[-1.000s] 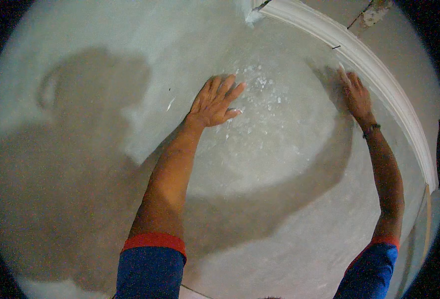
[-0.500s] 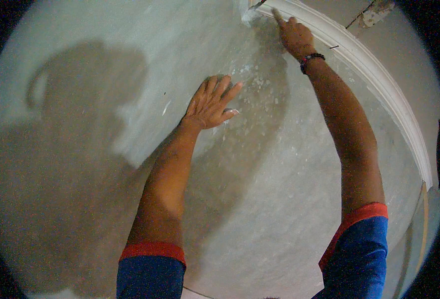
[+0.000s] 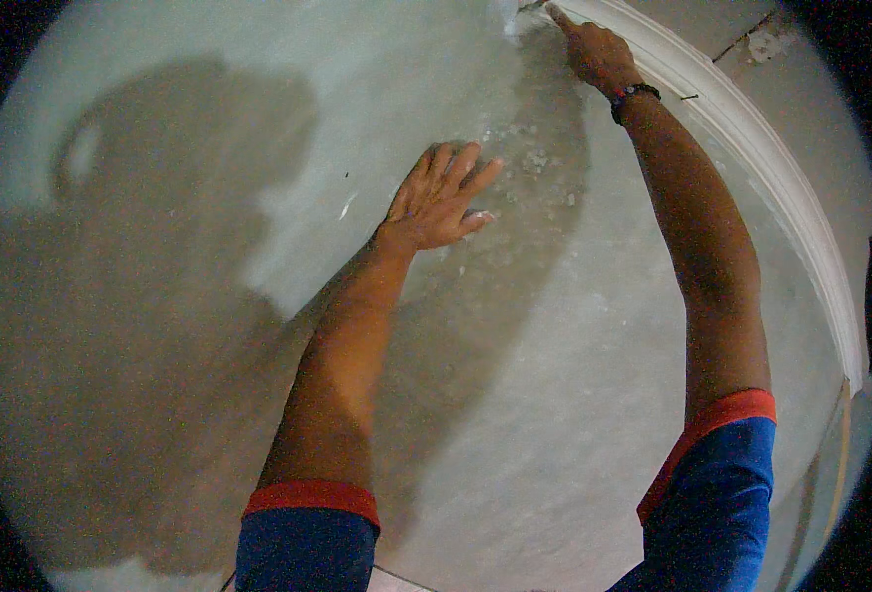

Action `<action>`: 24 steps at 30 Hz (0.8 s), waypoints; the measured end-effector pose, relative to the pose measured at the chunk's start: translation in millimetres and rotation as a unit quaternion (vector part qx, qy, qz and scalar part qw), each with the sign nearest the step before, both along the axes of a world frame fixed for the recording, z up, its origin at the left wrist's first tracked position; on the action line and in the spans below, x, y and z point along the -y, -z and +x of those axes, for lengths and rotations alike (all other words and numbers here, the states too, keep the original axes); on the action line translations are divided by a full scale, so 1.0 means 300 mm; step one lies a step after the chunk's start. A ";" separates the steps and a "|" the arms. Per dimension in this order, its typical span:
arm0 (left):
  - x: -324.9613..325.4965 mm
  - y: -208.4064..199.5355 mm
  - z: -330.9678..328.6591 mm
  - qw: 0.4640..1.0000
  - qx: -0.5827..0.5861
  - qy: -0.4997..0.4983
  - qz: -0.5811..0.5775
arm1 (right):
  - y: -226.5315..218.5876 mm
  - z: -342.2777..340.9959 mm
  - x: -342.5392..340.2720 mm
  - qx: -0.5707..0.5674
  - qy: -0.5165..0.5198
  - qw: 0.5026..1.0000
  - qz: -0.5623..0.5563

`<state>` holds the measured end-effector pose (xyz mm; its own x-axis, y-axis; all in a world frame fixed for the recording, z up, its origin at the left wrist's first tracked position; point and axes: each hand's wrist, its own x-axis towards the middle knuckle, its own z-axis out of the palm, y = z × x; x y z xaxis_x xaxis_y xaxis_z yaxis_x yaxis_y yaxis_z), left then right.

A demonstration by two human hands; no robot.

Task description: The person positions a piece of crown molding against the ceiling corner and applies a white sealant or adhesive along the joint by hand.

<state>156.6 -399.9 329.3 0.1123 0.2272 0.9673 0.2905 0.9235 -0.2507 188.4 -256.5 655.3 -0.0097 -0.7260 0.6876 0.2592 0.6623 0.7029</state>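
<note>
My left hand [image 3: 444,197] lies flat on the grey-white plastered wall [image 3: 515,395], fingers spread, with white paste on the thumb tip. Up at the top, my right hand [image 3: 602,57] stretches its index finger to the end of a white cornice moulding [image 3: 732,113], near the bottom edge of that strip. The other fingers of this hand are partly curled, and nothing shows in it. White wet-looking filler [image 3: 527,22] is smeared beside the moulding's end. A dark beaded bracelet [image 3: 635,103] circles the right wrist.
A nail [image 3: 689,97] sticks out at the moulding's lower edge. Beyond the moulding is the grey ceiling [image 3: 801,109], with a crack and a rough white patch [image 3: 766,44]. Pale paste blobs [image 3: 539,168] dot the wall. My shadow covers the wall's left side.
The view has shifted slightly, so both arms appear a little further right. My right index fingertip has stayed by the moulding's end; the left hand remains flat on the wall.
</note>
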 end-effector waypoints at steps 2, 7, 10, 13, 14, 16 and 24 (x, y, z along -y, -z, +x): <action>-0.007 -0.003 0.019 1.000 0.008 0.004 -0.008 | -0.031 -0.064 -0.020 -0.005 0.022 0.999 0.034; 0.023 0.004 0.008 1.000 0.004 -0.011 0.003 | -0.024 -0.070 0.048 -0.016 0.031 0.997 0.063; 0.024 0.012 0.021 1.000 0.019 -0.017 0.010 | -0.042 -0.049 0.075 -0.011 0.043 0.997 0.066; 0.003 -0.002 0.024 1.000 0.026 -0.018 0.001 | -0.109 -0.074 0.034 -0.030 0.025 0.992 0.117; -0.010 -0.010 0.012 1.000 0.024 -0.014 -0.006 | -0.138 -0.094 0.000 -0.045 0.017 0.989 0.140; -0.007 0.001 0.003 0.998 0.053 -0.034 0.014 | -0.098 -0.080 0.061 0.024 0.059 0.991 0.114; -0.011 -0.014 -0.024 0.998 0.060 0.016 0.010 | -0.119 0.007 0.084 0.073 0.070 0.989 0.111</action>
<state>149.5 -396.4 333.6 0.0020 0.2065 0.9785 0.3476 0.9173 -0.1943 190.5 -281.6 691.1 -0.2084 -0.8437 0.4947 0.2232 0.4514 0.8640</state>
